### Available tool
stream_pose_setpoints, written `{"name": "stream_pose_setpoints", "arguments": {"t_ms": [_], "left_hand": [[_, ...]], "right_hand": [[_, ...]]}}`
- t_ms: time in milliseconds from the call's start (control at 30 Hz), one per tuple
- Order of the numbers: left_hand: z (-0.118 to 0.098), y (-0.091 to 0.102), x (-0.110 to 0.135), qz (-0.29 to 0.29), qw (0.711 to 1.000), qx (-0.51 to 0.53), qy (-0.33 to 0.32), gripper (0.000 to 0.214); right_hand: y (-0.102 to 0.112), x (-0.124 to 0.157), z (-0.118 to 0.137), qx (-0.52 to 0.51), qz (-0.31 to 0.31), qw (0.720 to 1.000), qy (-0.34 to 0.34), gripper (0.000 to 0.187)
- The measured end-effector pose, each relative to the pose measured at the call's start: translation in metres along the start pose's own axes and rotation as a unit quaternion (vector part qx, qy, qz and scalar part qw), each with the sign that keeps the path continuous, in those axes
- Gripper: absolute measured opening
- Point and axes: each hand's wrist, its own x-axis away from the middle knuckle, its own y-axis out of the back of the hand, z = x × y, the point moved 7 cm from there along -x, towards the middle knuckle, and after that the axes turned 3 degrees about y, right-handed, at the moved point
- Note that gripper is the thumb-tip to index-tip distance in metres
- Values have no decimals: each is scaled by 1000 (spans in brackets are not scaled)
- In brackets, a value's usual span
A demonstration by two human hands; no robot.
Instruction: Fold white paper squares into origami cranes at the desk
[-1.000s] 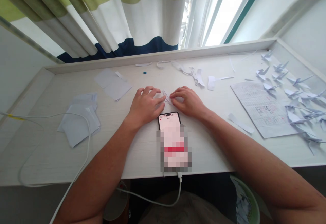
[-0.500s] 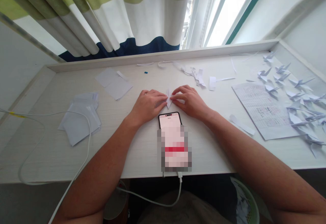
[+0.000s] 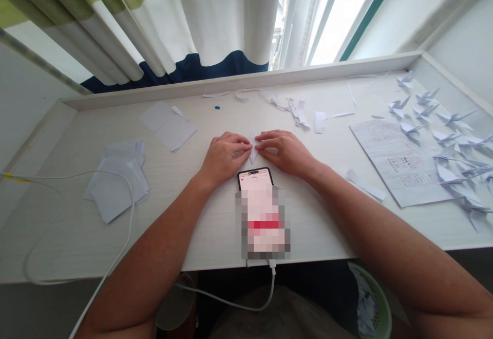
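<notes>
A small white folded paper (image 3: 252, 155), narrow and pointed at both ends, lies on the desk between my hands. My left hand (image 3: 227, 155) pinches its left side with thumb and fingertips. From the right, my right hand (image 3: 283, 150) has its thumb and index finger closed on the paper's other edge, the remaining fingers stretched above. My fingertips cover part of the folds. Just below the paper lies a phone (image 3: 256, 185) with a lit screen, partly pixelated, and a white cable (image 3: 272, 269) plugged into its lower end.
Several folded paper cranes (image 3: 450, 136) stand at the right, beside and over a written sheet (image 3: 393, 159). Paper squares (image 3: 119, 185) are stacked at the left, with more sheets (image 3: 173, 128) behind. Paper scraps (image 3: 300, 113) and a small blue piece (image 3: 217, 107) lie toward the back.
The fingers of my right hand have straightened and lowered slightly over the paper. My left hand keeps its pinch. The whole view has shifted a little.
</notes>
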Motion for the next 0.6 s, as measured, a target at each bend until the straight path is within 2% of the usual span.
{"name": "stream_pose_setpoints", "arguments": {"t_ms": [267, 600], "left_hand": [[1, 1, 1, 12, 999, -29, -28, 20], [5, 4, 1, 34, 990, -62, -126, 23]], "right_hand": [[1, 0, 1, 20, 8, 1000, -2, 21], [0, 0, -1, 26, 17, 1000, 2, 21]]}}
